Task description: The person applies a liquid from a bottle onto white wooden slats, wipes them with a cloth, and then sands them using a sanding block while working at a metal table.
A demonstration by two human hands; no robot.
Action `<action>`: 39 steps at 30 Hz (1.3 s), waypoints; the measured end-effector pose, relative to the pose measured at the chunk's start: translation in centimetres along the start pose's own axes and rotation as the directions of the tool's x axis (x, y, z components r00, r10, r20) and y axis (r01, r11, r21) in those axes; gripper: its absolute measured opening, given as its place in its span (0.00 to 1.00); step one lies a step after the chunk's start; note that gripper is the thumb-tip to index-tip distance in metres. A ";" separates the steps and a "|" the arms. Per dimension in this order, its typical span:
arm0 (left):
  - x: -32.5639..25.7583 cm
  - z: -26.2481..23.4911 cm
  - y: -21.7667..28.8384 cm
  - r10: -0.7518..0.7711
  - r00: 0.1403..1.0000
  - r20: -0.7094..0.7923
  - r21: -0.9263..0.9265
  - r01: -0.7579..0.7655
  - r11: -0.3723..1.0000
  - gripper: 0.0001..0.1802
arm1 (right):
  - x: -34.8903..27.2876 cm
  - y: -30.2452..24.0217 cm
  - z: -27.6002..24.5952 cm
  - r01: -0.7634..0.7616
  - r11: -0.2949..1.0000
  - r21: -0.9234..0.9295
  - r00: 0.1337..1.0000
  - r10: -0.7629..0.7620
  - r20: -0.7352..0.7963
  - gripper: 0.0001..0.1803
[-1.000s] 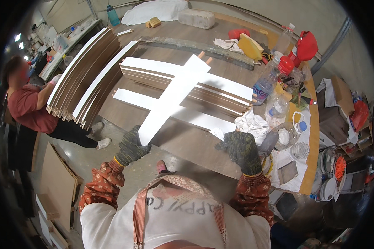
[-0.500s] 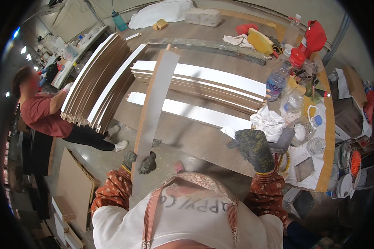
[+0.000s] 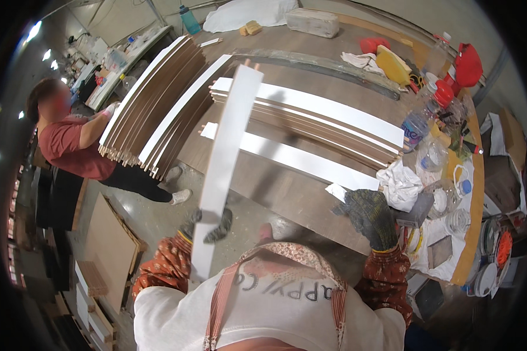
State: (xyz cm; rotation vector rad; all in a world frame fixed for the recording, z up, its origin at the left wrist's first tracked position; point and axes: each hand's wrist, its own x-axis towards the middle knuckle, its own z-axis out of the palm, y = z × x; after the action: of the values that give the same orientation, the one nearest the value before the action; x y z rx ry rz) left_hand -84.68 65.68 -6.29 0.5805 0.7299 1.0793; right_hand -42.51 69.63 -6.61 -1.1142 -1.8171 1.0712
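Observation:
My left hand (image 3: 219, 228), in a dark knit glove, is closed round the lower part of a long narrow white board (image 3: 222, 158). The board stands tilted up over the table edge, with wooden dowel pegs at its far end. My right hand (image 3: 366, 217), gloved alike, is closed at the table's near right, and a bit of white cloth (image 3: 336, 191) sticks out by its fingertips. Just beyond that hand lies a single white board (image 3: 298, 161). Behind it is a stack of similar boards (image 3: 322, 105), edges brown, pegs showing at the ends.
Further stacks of boards (image 3: 149, 99) stand at the table's left. A co-worker (image 3: 76, 143) in a red shirt touches them. A grey bar (image 3: 316, 67) lies at the back. Bottles (image 3: 416, 128), crumpled white cloth (image 3: 399, 182) and a grey block (image 3: 416, 209) crowd the right side.
The held board has turned: its brown edge showed before and its white face fills the view now. The whole scene has shifted somewhat rightward. My right hand stays by the white cloth.

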 end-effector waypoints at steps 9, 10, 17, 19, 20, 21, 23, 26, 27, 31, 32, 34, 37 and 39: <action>7.1 -0.5 20.2 0.376 0.873 -0.309 0.848 0.433 -0.307 0.39 | 1.5 -6.7 1.8 -0.362 0.865 0.347 0.872 0.445 -0.201 0.14; 8.7 -1.1 21.1 0.413 0.876 -0.248 0.820 0.417 -0.391 0.42 | 1.4 -6.7 2.0 -0.343 0.887 0.309 0.878 0.420 -0.230 0.14; 17.2 -3.9 23.7 0.390 0.906 -0.164 0.772 0.364 -0.521 0.36 | 0.4 -6.0 3.0 -0.319 0.926 -0.201 0.900 0.230 -0.369 0.09; 18.7 -4.0 23.7 0.286 0.929 -0.236 0.769 0.359 -0.530 0.32 | -0.7 -4.7 3.2 -0.251 0.849 -0.464 0.935 0.088 -0.344 0.07; 19.6 -5.7 23.7 0.258 0.950 -0.176 0.743 0.300 -0.598 0.35 | -0.9 -4.5 4.0 -0.270 0.840 -0.471 0.928 0.098 -0.358 0.07; 19.9 -7.6 23.6 0.225 0.967 -0.118 0.709 0.241 -0.663 0.39 | -1.0 -4.4 4.8 -0.286 0.831 -0.477 0.923 0.106 -0.369 0.07; 19.1 -9.5 23.2 0.307 0.952 -0.006 0.797 0.190 -0.574 0.48 | 0.0 -5.9 6.2 -0.396 0.879 -0.267 0.866 0.260 -0.427 0.08; 16.9 -6.2 23.7 0.255 0.952 -0.168 0.858 0.269 -0.439 0.59 | 1.8 -7.2 7.7 -0.291 0.911 -0.291 0.914 0.175 -0.366 0.09; 16.1 -8.5 23.5 0.254 0.958 -0.130 0.858 0.237 -0.455 0.58 | 2.4 -7.2 7.9 -0.192 0.914 -0.357 0.945 0.074 -0.318 0.08; 12.7 -13.3 21.2 0.271 0.959 -0.083 0.862 0.205 -0.464 0.56 | 4.0 -4.8 8.5 0.119 0.575 -0.809 0.913 -0.384 -0.139 0.11; 10.7 -12.4 20.5 0.326 0.927 -0.184 0.846 0.318 -0.427 0.55 | 4.3 -3.8 8.4 0.078 0.645 -0.760 0.953 -0.273 -0.134 0.13; 10.1 -12.5 20.3 0.406 0.898 -0.170 0.838 0.348 -0.420 0.52 | 5.5 -3.7 8.2 -0.149 0.926 -0.347 0.972 0.074 -0.221 0.09; 9.8 -12.0 20.4 0.355 0.912 -0.208 0.819 0.361 -0.447 0.51 | 9.1 -5.1 8.6 -0.354 0.892 0.281 0.916 0.391 -0.089 0.08; 9.3 -12.7 20.1 0.366 0.921 -0.132 0.830 0.304 -0.467 0.49 | 10.4 -6.5 9.8 -0.381 0.745 0.547 0.860 0.503 -0.087 0.12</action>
State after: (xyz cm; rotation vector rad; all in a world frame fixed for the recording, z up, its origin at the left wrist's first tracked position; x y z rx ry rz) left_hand -103.26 82.61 -1.80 2.0934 2.1991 0.0807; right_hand -56.80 74.85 -2.76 -1.2952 -0.9919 1.5224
